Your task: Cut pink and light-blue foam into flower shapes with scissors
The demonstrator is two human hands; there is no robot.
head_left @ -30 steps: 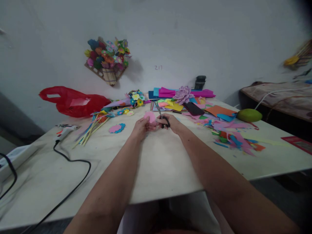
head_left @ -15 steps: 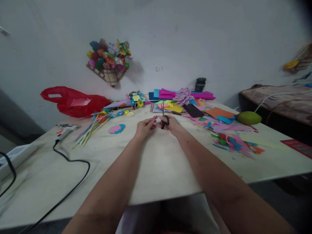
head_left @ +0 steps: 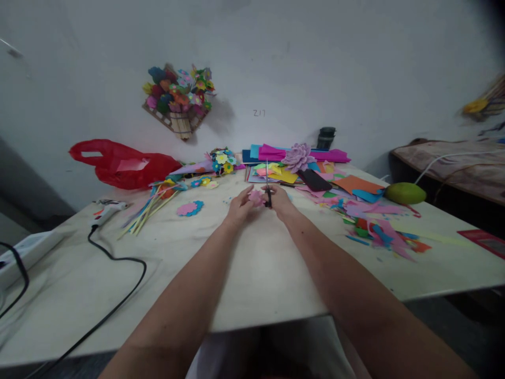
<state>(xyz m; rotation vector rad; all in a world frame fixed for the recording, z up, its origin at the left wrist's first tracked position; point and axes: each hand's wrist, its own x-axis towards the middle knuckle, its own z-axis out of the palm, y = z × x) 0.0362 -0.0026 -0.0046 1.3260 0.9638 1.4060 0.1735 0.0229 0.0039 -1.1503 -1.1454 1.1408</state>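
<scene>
Near the middle of the table, my left hand [head_left: 240, 206] is closed on a small pink paper flower [head_left: 257, 197] with a scalloped edge. My right hand [head_left: 279, 200] grips black-handled scissors [head_left: 268, 195], their blades pointing up and away from me. Its fingertips are close to the flower's right side; whether they touch it I cannot tell. To the left of my hands lies a pair of overlapping scalloped discs, one pink [head_left: 185, 210] and one blue [head_left: 196, 208].
A glue gun [head_left: 108, 211] with a black cord lies left, by a white power strip [head_left: 31, 251]. Behind it sits a red plastic bag [head_left: 130, 166]. Coloured scraps [head_left: 379, 231], a dark phone [head_left: 314, 179] and a green fruit [head_left: 405, 193] are on the right. A purple flower [head_left: 298, 157] stands behind.
The pink flower has turned and now shows more of its face between my hands. The scissors have rotated so their handles appear edge-on. The view has shifted slightly.
</scene>
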